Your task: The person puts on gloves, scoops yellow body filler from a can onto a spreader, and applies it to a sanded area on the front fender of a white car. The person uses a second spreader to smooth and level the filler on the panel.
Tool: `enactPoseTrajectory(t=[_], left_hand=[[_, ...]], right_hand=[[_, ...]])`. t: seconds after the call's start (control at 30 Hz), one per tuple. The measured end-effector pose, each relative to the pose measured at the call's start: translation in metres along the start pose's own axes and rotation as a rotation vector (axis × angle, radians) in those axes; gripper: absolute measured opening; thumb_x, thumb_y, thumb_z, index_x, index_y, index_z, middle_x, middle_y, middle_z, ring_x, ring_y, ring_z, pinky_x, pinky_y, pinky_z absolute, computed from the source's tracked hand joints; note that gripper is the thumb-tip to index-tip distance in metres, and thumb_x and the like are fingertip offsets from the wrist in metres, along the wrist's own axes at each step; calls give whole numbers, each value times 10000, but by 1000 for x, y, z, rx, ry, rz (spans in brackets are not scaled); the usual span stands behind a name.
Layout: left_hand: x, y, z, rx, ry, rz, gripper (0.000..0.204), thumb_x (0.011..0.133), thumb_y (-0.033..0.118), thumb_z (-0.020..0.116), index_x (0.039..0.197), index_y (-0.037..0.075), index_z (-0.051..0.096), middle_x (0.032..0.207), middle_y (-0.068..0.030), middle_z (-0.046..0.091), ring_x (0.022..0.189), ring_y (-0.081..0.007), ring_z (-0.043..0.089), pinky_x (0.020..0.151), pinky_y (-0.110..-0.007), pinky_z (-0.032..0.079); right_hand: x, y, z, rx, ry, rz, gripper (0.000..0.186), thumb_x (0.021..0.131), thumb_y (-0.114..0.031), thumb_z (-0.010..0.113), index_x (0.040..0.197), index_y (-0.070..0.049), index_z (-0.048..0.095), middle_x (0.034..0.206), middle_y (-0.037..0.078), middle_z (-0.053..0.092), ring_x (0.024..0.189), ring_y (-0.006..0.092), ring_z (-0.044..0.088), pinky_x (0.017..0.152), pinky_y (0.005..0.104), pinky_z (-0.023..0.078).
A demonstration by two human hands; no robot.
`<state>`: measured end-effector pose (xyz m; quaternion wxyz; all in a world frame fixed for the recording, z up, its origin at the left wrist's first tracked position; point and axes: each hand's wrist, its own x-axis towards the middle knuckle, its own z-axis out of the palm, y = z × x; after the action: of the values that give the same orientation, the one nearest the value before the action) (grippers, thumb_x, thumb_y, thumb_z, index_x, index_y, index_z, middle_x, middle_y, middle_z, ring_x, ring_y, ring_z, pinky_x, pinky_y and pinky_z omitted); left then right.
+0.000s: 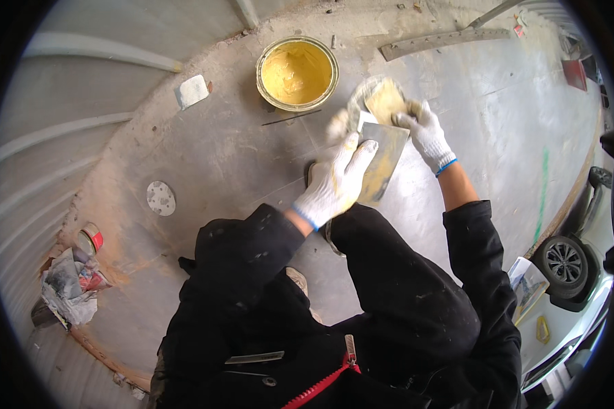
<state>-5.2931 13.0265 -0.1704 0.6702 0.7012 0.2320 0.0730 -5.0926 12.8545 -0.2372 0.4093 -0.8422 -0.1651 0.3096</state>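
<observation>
the left hand (pixel 331 184) has its grip closed on a yellow-smeared grey plate (pixel 383 160); the right hand's (pixel 426 133) grip pinches a yellow-coated spreader (pixel 386 101) over its far end. a tin (pixel 297 107) of yellow putty (pixel 299 71) stands ahead on the floor (pixel 218 157).

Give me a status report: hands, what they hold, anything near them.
Left hand gripping smeared grey plate. Right hand holding yellowish flat piece. Open tin of yellow paste on the floor ahead.
</observation>
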Motion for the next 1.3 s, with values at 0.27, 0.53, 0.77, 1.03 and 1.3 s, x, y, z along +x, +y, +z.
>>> enactPoseTrajectory(t=[0.27, 0.53, 0.77, 1.03, 1.3], left_hand=[[33, -82, 1, -181, -294, -657, 543, 1088, 355, 652, 1458, -38, 594, 1401, -102, 680, 1304, -213, 609, 1117, -350, 473], [35, -6, -96, 581, -297, -12, 371, 1068, 405, 600, 1153, 81, 758, 1019, -202, 763, 910, -359, 733, 829, -438, 560], [102, -23, -205, 683, 192, -267, 794, 995, 698, 598, 1068, -74, 770, 999, -312, 770, 971, -437, 754, 882, -473, 572], [15, -41, -63, -173, 152, -664, 535, 1093, 503, 567, 872, 41, 723, 704, -128, 705, 580, -251, 634, 579, -393, 519], [-40, -24, -89, 336, -176, -530, 745, 978, 669, 675, 804, -53, 734, 675, -118, 648, 680, -174, 592, 738, -392, 531]], right_hand=[[-17, 60, 1, 132, 109, 329, 405, 896, -156, 889, 1242, -2, 747, 1089, 61, 770, 979, 159, 715, 880, 322, 580], [26, -84, -8, 257, 130, 16, 212, 908, -62, 848, 1086, 5, 755, 1000, 47, 781, 882, 128, 734, 795, 284, 603], [15, -149, 44, 662, 77, -69, 227, 932, -31, 799, 1150, 8, 751, 1075, 96, 804, 969, 172, 774, 886, 318, 632], [-4, -151, 57, 811, 27, 129, 216, 971, -18, 743, 1184, -46, 716, 1136, 93, 776, 1027, 216, 758, 921, 346, 622], [-28, -179, 25, 58, -17, -170, 299, 942, -97, 721, 1219, 6, 765, 1048, 128, 814, 925, 168, 765, 866, 326, 612]])
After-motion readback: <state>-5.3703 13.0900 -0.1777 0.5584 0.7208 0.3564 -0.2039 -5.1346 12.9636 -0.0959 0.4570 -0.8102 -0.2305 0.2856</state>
